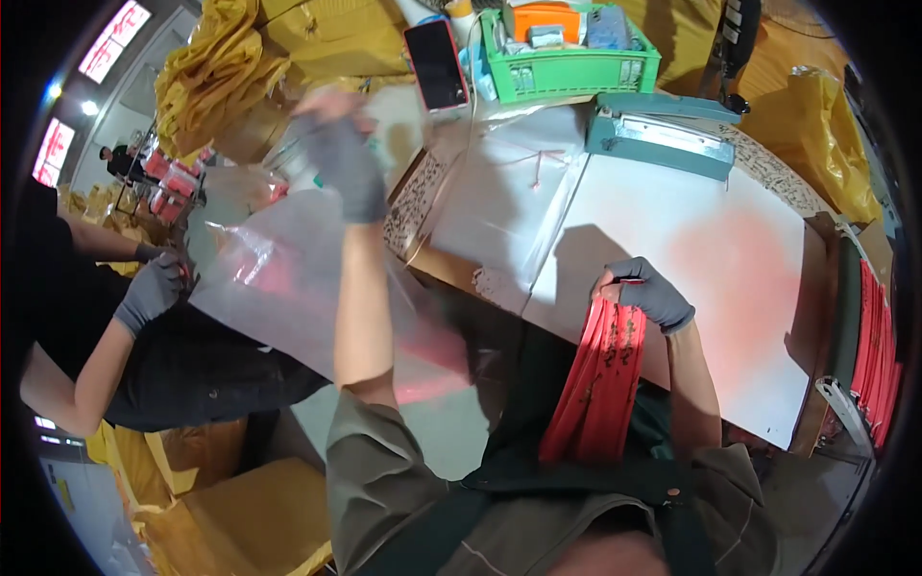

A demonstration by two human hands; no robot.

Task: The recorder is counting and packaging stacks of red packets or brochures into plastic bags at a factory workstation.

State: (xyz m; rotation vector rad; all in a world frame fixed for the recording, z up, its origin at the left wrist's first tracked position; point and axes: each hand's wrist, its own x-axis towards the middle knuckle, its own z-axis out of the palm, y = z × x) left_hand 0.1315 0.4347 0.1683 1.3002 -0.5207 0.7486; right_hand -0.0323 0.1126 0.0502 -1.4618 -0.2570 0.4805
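Far, a green crate [574,81] holds an orange box [544,23] — nearer, the right hand [647,294] grips red strips [597,379]; blurred left hand [345,156] — fingers, can't tell.

White-topped counter [663,206], speckled along its far edge, reddish tint on the right half. Pale floor [315,420] below. Upper left: bright panels [113,40], small lamps [89,108] glowing between.
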